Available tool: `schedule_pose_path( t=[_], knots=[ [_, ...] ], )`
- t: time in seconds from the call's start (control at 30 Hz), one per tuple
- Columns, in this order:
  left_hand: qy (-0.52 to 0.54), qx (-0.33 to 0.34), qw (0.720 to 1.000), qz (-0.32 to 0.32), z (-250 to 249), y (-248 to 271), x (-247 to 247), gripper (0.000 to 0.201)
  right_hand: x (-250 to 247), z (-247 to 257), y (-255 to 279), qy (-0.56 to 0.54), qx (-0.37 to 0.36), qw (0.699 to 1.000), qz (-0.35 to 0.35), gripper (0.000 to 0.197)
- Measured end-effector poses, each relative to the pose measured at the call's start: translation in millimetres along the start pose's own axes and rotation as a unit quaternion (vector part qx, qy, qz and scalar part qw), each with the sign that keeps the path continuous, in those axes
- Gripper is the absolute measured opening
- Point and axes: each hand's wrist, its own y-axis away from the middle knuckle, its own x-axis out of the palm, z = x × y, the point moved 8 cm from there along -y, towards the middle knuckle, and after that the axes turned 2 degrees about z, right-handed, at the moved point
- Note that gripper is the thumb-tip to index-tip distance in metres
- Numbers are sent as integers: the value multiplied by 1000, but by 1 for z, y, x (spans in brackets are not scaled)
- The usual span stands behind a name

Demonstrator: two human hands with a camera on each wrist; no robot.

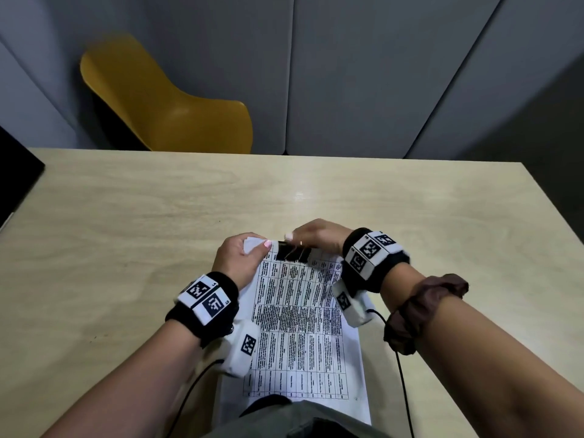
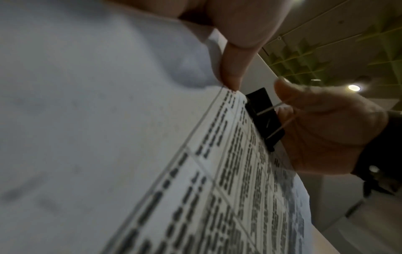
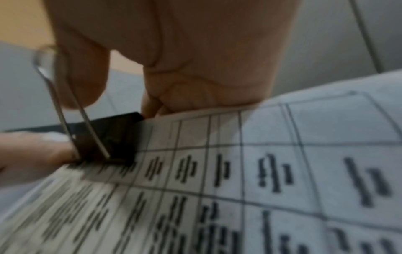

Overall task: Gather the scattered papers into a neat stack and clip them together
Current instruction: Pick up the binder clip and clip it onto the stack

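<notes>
A stack of papers [image 1: 297, 327] printed with a table lies on the wooden table, its far end lifted slightly. A black binder clip [image 1: 289, 252] sits over the stack's far edge, near the left corner. My left hand [image 1: 252, 248] pinches the top-left corner of the papers, thumb on top. My right hand [image 1: 295, 240] grips the clip's wire handles from behind. The left wrist view shows the clip [image 2: 264, 118] biting the paper edge [image 2: 228, 154]. In the right wrist view my fingers [image 3: 82, 77] press one wire handle, and the clip [image 3: 117, 137] is on the sheets [image 3: 261, 171].
A yellow chair [image 1: 164, 105] stands beyond the table's far edge, in front of grey wall panels. A dark flat object [image 1: 15, 172] lies at the left edge. Bare tabletop [image 1: 126, 216] surrounds the papers. A brown scrunchie [image 1: 423, 311] sits on my right forearm.
</notes>
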Motion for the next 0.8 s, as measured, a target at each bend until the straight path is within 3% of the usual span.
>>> schedule_pose_path(
  t=[0.03,0.1,0.23,0.4,0.5,0.7,0.8],
  knots=[
    [3,-5,1000,-2,2,-2,-1,18,4,3,2,65,-25,998,8,32],
    [10,-16,1000,-4,5,-4,-2,18,9,2,0,142,-47,989,2,38],
    [5,-27,1000,2,0,-3,-1,14,10,7,-5,252,-72,961,-91,48],
    [-3,-46,999,4,8,-9,-2,12,9,6,-9,214,-82,970,-78,31],
    [9,-60,998,9,13,-11,-3,13,1,9,-8,161,-126,970,-128,24],
    [18,-67,997,20,14,-11,-2,13,0,4,-13,196,-128,960,-151,27],
    [73,-91,993,19,16,-6,-2,10,1,2,-16,204,-121,961,-145,29]
  ],
)
